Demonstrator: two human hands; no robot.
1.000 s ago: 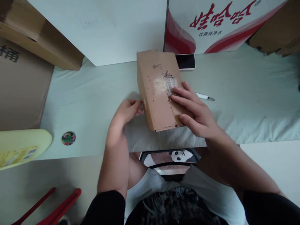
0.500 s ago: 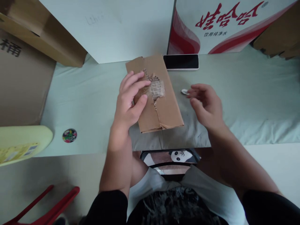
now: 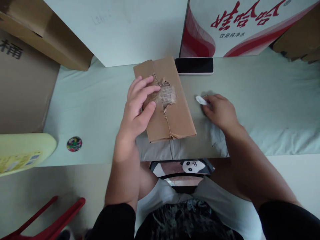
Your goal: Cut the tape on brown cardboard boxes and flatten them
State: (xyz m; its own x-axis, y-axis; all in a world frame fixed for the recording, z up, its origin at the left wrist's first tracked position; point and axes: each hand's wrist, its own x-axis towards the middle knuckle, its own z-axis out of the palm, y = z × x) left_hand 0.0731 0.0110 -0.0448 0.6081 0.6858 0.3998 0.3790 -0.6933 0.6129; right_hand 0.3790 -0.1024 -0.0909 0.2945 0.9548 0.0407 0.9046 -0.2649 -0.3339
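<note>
White and slim, an implement [image 3: 200, 100] sits between the thumb and fingers of the right hand [image 3: 220, 110]. That hand is closed around the near end; the free end projects left, toward the box. Whether the implement is clear of the cloth cannot be told.

The left hand [image 3: 140, 108] is unclenched, its fingers spread across the upper left face of a brown cardboard box [image 3: 181, 121]. The palm is not wrapped around the box; contact is by the fingers. The box lies directly under this hand and to the left of the right hand, with a strip of bare cloth between its right edge and the implement. It is set at a slant, near end toward the person.

Condition of the box: the top is torn along the middle seam, and clear tape [image 3: 168, 94] covers part of the damage — corrugation is exposed around it.

Beyond the box's far right corner lies a dark-screened phone [image 3: 194, 65], just beside it. Box and phone rest on a pale green cloth [image 3: 265, 106]. Behind stands a white carton [image 3: 247, 41] with red lettering. Further left are a round, multicoloured disc [image 3: 74, 144] and a pale yellow container [image 3: 27, 150] — both well apart from the hands.
</note>
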